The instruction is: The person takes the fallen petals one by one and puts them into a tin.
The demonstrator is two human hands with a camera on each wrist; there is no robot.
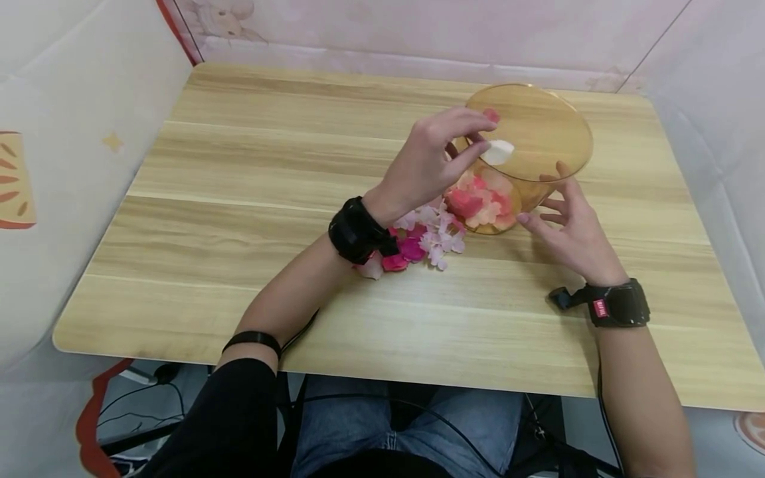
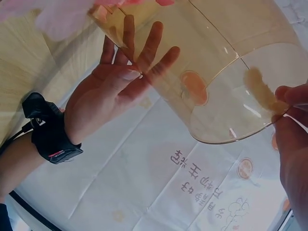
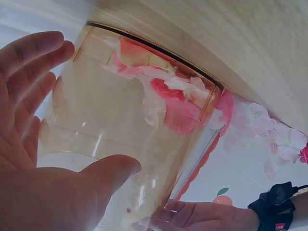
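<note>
Head view alone shows left hand point(image 1: 439, 156) pinching white petal point(image 1: 498, 152).

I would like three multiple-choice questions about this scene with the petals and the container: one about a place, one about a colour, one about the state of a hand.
1. Where does the loose pile of petals lie?
A. on the table beside the container
B. on the floor
C. on the person's lap

2. What colour is the clear container?
A. blue
B. amber
C. green

3. What is the left hand doing?
A. lying flat on the table
B. pinching a white petal
C. gripping a cable

Answers: 1 A, the pile lies against the container's base; 2 B, its wall is yellow-brown; 3 B, fingertips close on the petal over the opening.
</note>
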